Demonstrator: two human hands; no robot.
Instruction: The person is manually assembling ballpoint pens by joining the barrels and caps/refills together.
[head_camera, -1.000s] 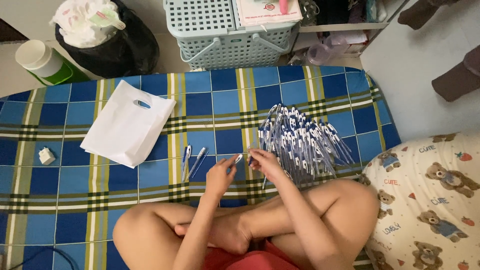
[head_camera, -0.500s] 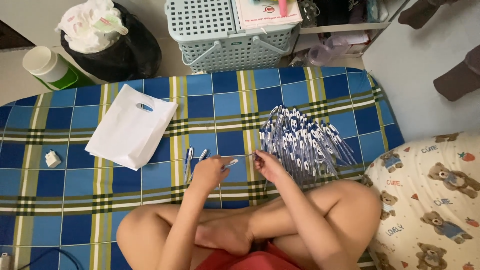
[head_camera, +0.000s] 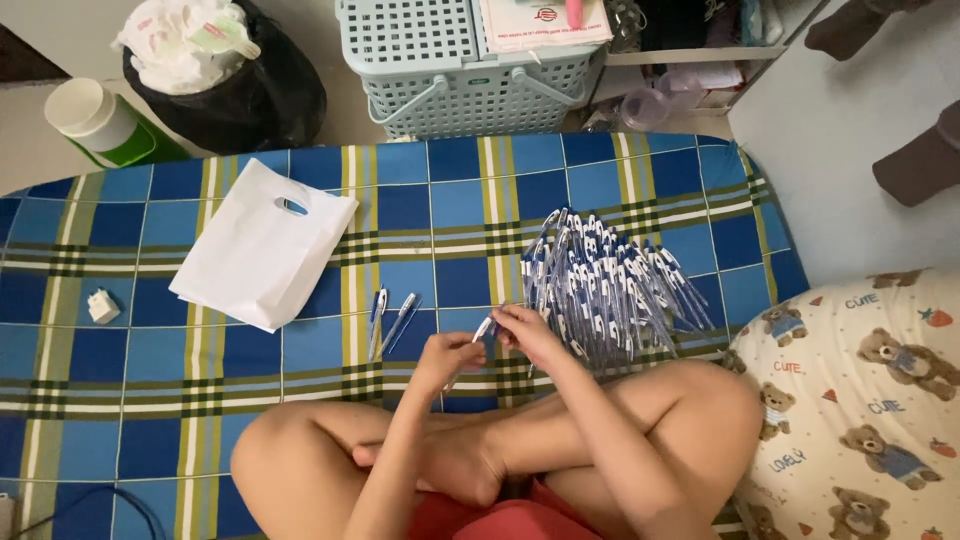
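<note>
Plaid blanket (head_camera: 150, 400) on floor, I sit cross-legged. Left hand (head_camera: 450, 352) and right hand (head_camera: 525, 328) both pinch one pen (head_camera: 484, 329) between them; pen pile (head_camera: 600, 285) close right, within reach; three pens (head_camera: 390, 318) apart left, near white bag (head_camera: 262, 245).

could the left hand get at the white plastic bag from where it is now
Probably yes. The left hand is busy, holding a pen together with the right hand, but only bare blanket and a few loose pens lie between it and the white plastic bag.

A single head-worn view is given, looking steeply down from close above onto crossed legs and a checked blue mattress (head_camera: 300, 420).
</note>
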